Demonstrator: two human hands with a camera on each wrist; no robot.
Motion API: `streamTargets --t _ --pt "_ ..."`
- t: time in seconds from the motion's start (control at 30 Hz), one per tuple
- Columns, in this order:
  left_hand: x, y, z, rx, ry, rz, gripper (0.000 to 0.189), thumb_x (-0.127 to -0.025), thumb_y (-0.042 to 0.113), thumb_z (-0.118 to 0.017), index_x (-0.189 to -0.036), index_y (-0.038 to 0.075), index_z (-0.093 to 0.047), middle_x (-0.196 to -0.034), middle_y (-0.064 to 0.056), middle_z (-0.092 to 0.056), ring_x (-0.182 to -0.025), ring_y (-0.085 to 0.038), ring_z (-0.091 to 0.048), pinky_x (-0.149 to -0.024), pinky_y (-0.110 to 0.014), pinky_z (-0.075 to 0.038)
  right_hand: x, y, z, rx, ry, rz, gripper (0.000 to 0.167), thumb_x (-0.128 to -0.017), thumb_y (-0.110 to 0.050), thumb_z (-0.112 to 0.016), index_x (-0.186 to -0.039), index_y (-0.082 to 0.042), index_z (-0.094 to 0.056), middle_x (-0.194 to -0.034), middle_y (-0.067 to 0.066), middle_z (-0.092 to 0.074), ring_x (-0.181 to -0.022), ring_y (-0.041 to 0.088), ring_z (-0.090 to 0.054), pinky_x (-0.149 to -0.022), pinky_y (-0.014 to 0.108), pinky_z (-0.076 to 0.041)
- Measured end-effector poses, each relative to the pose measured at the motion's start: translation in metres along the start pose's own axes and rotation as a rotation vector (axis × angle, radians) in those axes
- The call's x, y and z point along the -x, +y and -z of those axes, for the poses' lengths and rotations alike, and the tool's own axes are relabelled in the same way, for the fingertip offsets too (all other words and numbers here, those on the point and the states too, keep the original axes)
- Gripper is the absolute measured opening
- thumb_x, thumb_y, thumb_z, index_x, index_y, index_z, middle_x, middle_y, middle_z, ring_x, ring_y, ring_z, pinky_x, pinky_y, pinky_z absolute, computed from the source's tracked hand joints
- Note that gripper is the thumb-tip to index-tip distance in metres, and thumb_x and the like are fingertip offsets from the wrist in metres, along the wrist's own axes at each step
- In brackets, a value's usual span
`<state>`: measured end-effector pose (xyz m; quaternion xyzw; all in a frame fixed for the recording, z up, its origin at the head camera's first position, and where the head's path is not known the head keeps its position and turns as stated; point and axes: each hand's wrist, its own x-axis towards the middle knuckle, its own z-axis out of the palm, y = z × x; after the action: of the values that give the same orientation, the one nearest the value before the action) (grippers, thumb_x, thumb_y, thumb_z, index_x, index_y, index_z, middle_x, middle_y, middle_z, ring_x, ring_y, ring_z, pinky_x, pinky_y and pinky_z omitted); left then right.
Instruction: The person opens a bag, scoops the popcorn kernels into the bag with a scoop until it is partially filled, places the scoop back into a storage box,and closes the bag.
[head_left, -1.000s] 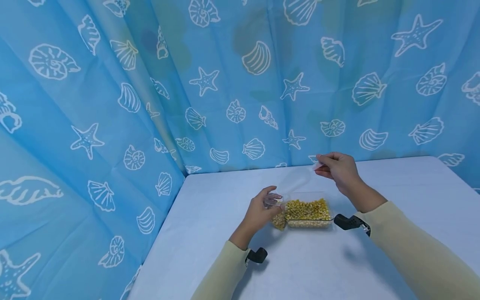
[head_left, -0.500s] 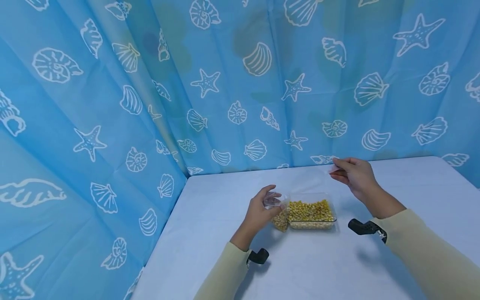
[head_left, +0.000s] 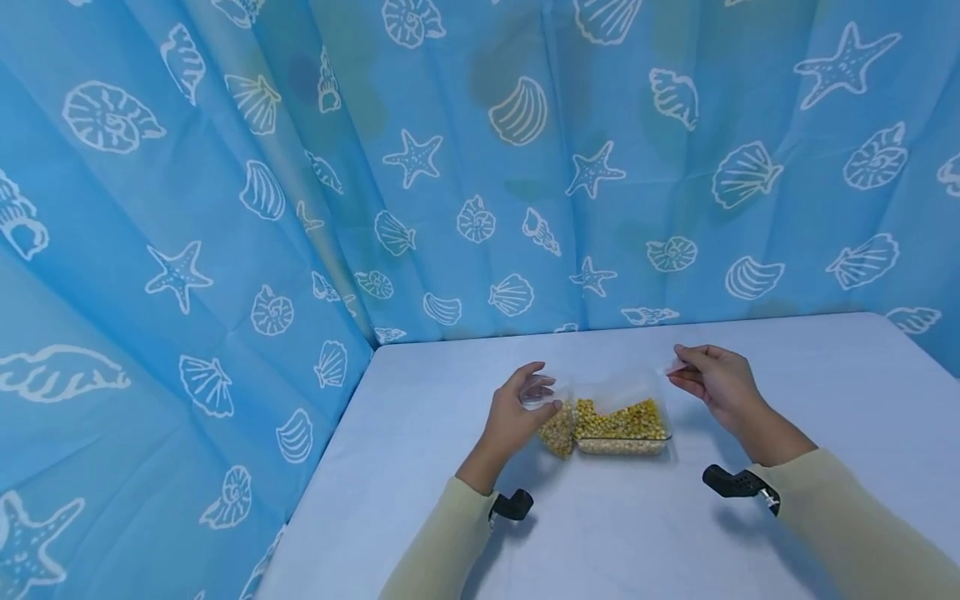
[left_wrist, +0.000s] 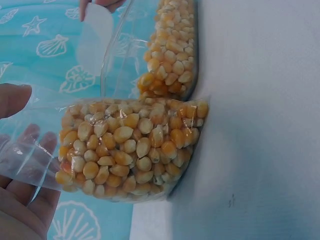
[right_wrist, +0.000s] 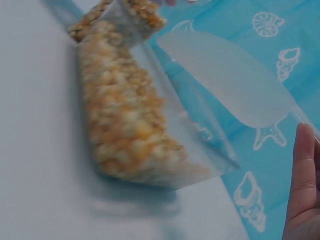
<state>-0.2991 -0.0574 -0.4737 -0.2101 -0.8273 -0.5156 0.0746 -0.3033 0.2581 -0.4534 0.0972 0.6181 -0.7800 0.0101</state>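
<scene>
My left hand (head_left: 513,417) holds the mouth of a clear plastic bag (left_wrist: 125,145) between thumb and fingers. Whole corn kernels fill the bag's lower part, and its bottom meets the white table. Close against the bag's right side stands a clear rectangular container (right_wrist: 202,147) with many corn kernels (head_left: 637,417) in it. My right hand (head_left: 716,383) pinches the thin handle of a translucent white scoop (right_wrist: 227,75). The scoop's blade is tilted above the back of the container; no kernels show on it.
The white tabletop (head_left: 600,533) reaches back to a blue curtain (head_left: 450,167) printed with white shells and starfish. The same curtain runs along the left side. Black wrist cameras (head_left: 731,482) sit on both sleeves.
My right hand has moved right and then lower, taking the scoop from beside the bag to above the container. My left hand stays nearly still on the bag.
</scene>
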Motion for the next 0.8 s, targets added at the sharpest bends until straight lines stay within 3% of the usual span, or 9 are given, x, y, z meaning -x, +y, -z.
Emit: streamTargets --t 0.13,0.27,0.4,0.57,0.7,0.8 --pt "0.0 0.0 0.0 0.02 0.014 0.001 0.062 -0.086 0.021 -0.075 -0.141 0.023 -0.048 -0.119 0.009 -0.066 -0.104 -0.005 -0.061 -0.093 -0.036 -0.048 0.001 0.013 0.003 0.039 -0.019 -0.024 0.038 -0.095 -0.033 -0.064 -0.114 -0.002 -0.052 -0.089 0.004 -0.065 -0.08 0.012 -0.068 -0.078 0.029 -0.054" --pt "0.0 0.002 0.001 0.033 0.014 -0.018 0.062 -0.086 0.02 -0.076 -0.141 0.024 -0.048 -0.119 0.009 -0.065 -0.105 -0.006 -0.061 -0.093 -0.034 -0.048 0.003 0.02 0.005 0.135 -0.054 -0.035 0.044 -0.098 -0.032 -0.06 -0.121 0.003 -0.05 -0.095 0.008 -0.064 -0.081 0.012 -0.067 -0.079 0.03 -0.055" --pt "-0.001 0.0 0.001 0.045 -0.008 -0.044 0.065 -0.085 0.021 -0.077 -0.142 0.025 -0.046 -0.122 0.007 -0.064 -0.107 -0.007 -0.06 -0.093 -0.032 -0.048 0.003 0.022 0.008 0.275 -0.091 -0.044 0.051 -0.098 -0.031 -0.059 -0.129 0.008 -0.046 -0.109 0.018 -0.062 -0.085 0.013 -0.067 -0.079 0.031 -0.055" --pt "-0.002 0.003 0.002 0.054 -0.055 -0.033 0.07 -0.084 0.024 -0.078 -0.144 0.027 -0.042 -0.128 0.003 -0.061 -0.113 -0.009 -0.058 -0.095 -0.036 -0.046 -0.003 0.026 0.013 0.454 -0.131 -0.037 0.049 -0.098 -0.032 -0.06 -0.125 0.009 -0.051 -0.115 0.021 -0.059 -0.089 0.018 -0.067 -0.077 0.033 -0.056" --pt "-0.004 0.003 0.007 0.091 -0.096 -0.036 0.069 -0.086 0.027 -0.076 -0.145 0.025 -0.041 -0.132 0.0 -0.059 -0.116 -0.012 -0.056 -0.098 -0.04 -0.045 -0.004 0.027 0.015 0.557 -0.145 0.008 0.049 -0.096 -0.035 -0.061 -0.12 0.008 -0.055 -0.116 0.021 -0.059 -0.093 0.023 -0.066 -0.077 0.035 -0.056" --pt "-0.006 0.001 0.013 0.147 -0.112 -0.066 0.057 -0.093 0.025 -0.068 -0.144 0.021 -0.043 -0.131 -0.002 -0.059 -0.118 -0.018 -0.056 -0.099 -0.041 -0.043 -0.002 0.025 0.014 0.665 -0.139 0.089 0.048 -0.096 -0.038 -0.061 -0.116 0.005 -0.058 -0.114 0.02 -0.06 -0.095 0.026 -0.065 -0.077 0.038 -0.056"
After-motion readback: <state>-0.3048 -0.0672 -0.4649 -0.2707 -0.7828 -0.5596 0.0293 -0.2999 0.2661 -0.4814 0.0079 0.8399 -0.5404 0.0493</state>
